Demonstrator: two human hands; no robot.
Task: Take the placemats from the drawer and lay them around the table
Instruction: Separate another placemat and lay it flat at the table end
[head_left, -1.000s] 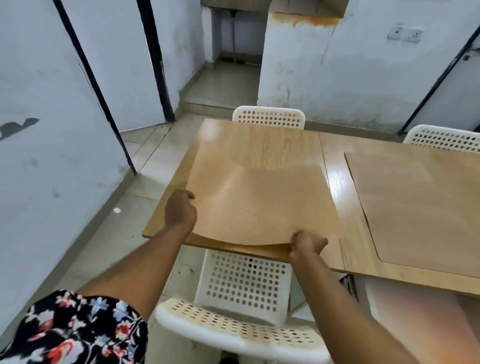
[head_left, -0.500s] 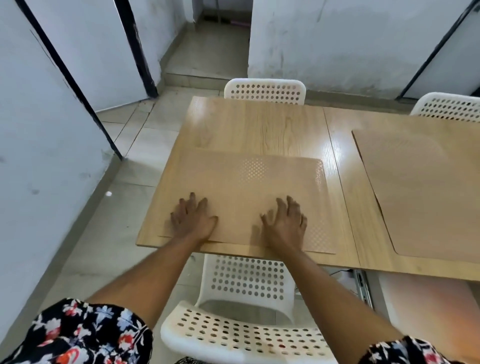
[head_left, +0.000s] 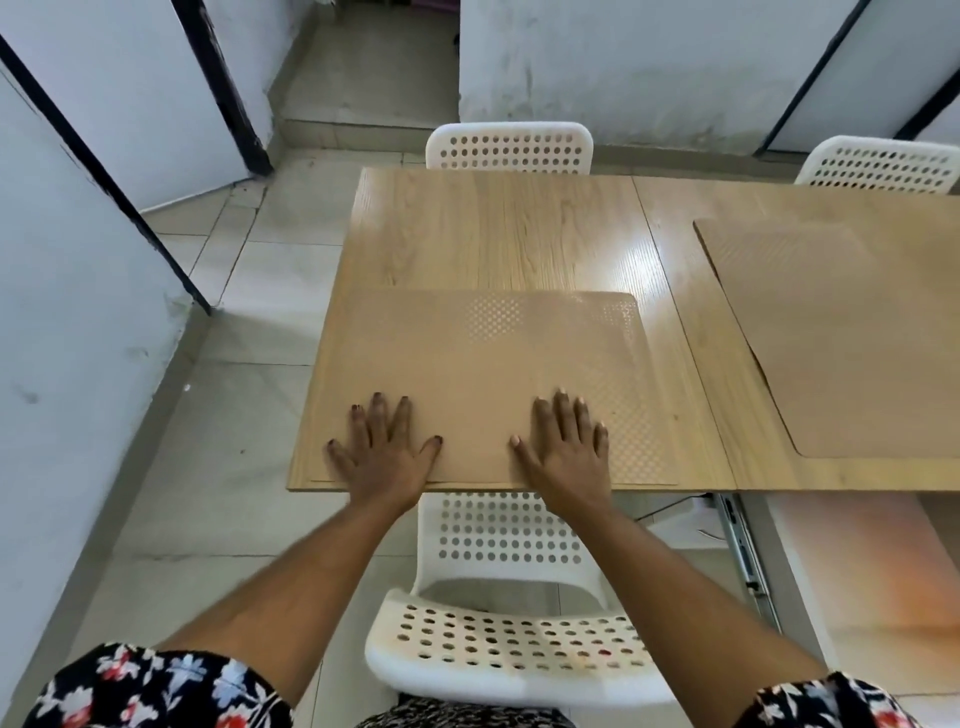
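A tan placemat (head_left: 483, 374) with a dotted texture lies flat on the near left end of the wooden table (head_left: 498, 234), its near edge along the table's front edge. My left hand (head_left: 382, 449) rests palm down on its near left part, fingers spread. My right hand (head_left: 569, 447) presses flat on its near right part, fingers apart. Neither hand holds anything. A second tan placemat (head_left: 841, 332) lies flat on the table's right half, cut off by the frame.
A white perforated chair (head_left: 509, 639) stands right in front of me, tucked under the table. Two more white chairs (head_left: 509, 148) (head_left: 878, 166) stand at the far side. A metal drawer rail (head_left: 740, 545) shows under the table at right. White walls close in on the left.
The placemat, held curved above the table a second ago, now lies flat. Both hands let go of its edge and spread palm down on it.
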